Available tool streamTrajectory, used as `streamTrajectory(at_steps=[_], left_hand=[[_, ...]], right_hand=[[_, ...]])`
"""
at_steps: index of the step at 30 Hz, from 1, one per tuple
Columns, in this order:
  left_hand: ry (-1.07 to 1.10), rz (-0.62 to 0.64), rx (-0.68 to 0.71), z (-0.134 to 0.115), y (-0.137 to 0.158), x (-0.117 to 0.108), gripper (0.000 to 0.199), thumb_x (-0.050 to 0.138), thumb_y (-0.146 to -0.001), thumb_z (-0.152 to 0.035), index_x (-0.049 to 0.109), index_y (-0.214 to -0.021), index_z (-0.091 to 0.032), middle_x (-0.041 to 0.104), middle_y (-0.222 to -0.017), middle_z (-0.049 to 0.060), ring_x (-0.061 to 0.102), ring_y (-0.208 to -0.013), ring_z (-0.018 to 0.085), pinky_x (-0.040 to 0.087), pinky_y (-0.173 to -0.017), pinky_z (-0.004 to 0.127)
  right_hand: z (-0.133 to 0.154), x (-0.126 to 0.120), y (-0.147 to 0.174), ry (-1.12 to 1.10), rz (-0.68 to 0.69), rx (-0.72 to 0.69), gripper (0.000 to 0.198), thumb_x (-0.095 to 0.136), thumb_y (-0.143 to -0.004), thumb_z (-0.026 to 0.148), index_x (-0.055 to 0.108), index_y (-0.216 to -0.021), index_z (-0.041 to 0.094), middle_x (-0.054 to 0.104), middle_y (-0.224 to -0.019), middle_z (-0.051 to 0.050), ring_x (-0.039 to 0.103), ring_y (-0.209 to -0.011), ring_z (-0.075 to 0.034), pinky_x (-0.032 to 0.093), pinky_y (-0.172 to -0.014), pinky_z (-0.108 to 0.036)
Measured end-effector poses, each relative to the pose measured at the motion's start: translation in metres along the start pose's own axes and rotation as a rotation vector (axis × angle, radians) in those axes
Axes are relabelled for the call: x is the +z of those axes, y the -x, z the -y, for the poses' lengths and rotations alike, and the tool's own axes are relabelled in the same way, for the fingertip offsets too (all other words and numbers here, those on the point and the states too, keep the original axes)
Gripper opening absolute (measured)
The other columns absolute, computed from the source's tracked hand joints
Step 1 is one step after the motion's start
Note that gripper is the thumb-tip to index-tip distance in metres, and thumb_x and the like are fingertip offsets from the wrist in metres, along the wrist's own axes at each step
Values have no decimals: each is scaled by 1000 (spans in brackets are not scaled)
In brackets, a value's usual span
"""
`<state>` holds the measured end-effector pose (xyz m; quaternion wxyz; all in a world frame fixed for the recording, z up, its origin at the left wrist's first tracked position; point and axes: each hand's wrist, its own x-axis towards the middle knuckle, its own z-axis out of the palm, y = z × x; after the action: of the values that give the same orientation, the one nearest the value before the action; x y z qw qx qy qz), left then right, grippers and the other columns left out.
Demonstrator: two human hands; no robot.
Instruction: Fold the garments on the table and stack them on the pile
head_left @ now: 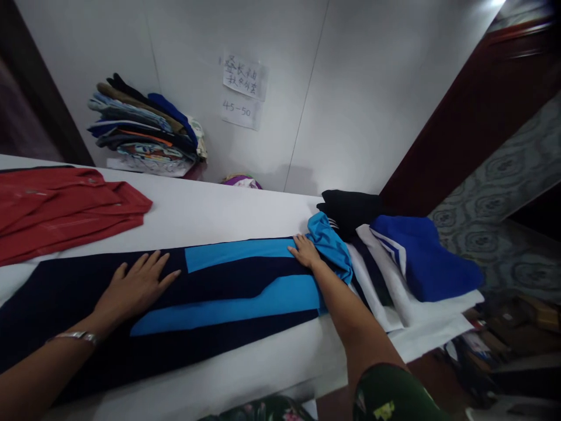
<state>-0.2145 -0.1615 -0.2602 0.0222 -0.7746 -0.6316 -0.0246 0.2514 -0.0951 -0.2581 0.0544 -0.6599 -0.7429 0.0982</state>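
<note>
A pair of dark navy trousers (236, 280) with bright blue panels is spread lengthwise over the white table. My left hand (138, 283) lies on the dark part at the left, palm down, fingers spread. Close to the other end, my right hand (304, 251) rests on the upper blue panel with its fingers stretched out. Just beyond it a bright blue cloth (331, 242) is bunched up against a pile of garments. A metal bracelet (76, 336) circles my left wrist.
A red garment (65, 204) lies at the far left. Folded clothes (144, 126) are stacked against the wall, below handwritten paper signs (243, 88). At the right are a black folded garment (350, 210) and a royal blue one (427, 257) on white cloth. Boxes (512, 321) stand on the floor.
</note>
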Motion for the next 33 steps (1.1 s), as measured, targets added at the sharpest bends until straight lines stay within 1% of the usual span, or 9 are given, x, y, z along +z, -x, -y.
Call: streamTrajectory(at_steps=[5,9,12,17,20,23,26,29,33], left_hand=[[-143,57,18,-4,1,-6,52,39,-88,-14,66,-130,-28,40,-158,13,27,-148,38,20,-115,65],[-191,63,31,-1,1,-5,55,38,-86,-11,67,-129,-31,40,-157,10,26,-148,38,20,-115,65],[-198,66,38,2,0,-2,54,40,-85,-15,66,-129,-31,40,-158,8,26,-148,39,19,-115,65],[-188,83,18,1,-1,-2,56,43,-80,-23,65,-130,-34,44,-156,4,23,-150,35,16,-117,63],[-107,42,8,0,-1,-3,55,41,-79,-23,68,-126,-32,47,-154,5,24,-150,36,14,-117,64],[-13,10,1,-1,0,-4,53,40,-79,-23,70,-122,-28,47,-154,9,26,-149,38,14,-116,66],[-15,1,9,-1,0,-4,53,39,-80,-21,70,-122,-27,47,-154,11,27,-148,39,15,-116,66],[-80,12,22,-2,1,-6,56,37,-80,-18,69,-125,-26,46,-154,11,26,-149,38,16,-115,66],[-138,51,16,-4,2,-9,56,35,-82,-19,69,-126,-28,46,-155,9,27,-148,37,18,-116,64]], right_hand=[[-2,-4,2,-144,-37,-19,63,40,-98,49,40,-151,14,32,-161,-13,22,-152,-26,20,-123,-43],[-15,-30,14,-168,-298,-59,53,42,-97,41,53,-142,16,37,-159,-11,21,-152,-27,22,-123,-45],[-36,-56,21,-98,-436,47,49,49,-94,34,58,-137,13,37,-159,-12,19,-152,-30,19,-124,-47],[-71,-75,19,-221,-395,257,58,64,-84,35,56,-138,14,59,-139,-18,52,-132,-35,41,-110,-47],[-81,-73,13,-297,-388,280,48,69,-78,36,67,-122,16,73,-114,-17,65,-112,-35,49,-98,-48],[-85,-77,11,-402,-438,263,42,59,-84,42,72,-112,14,75,-101,-15,70,-101,-34,53,-92,-50],[-90,-88,19,-503,-545,237,61,33,-96,50,59,-133,9,71,-117,-18,68,-110,-32,54,-94,-48],[-98,-98,35,-673,-658,186,77,22,-96,64,36,-153,14,61,-138,-17,61,-123,-29,54,-99,-44],[-101,-105,55,-737,-609,100,91,23,-89,78,25,-158,19,55,-146,-13,60,-126,-30,53,-100,-45]])
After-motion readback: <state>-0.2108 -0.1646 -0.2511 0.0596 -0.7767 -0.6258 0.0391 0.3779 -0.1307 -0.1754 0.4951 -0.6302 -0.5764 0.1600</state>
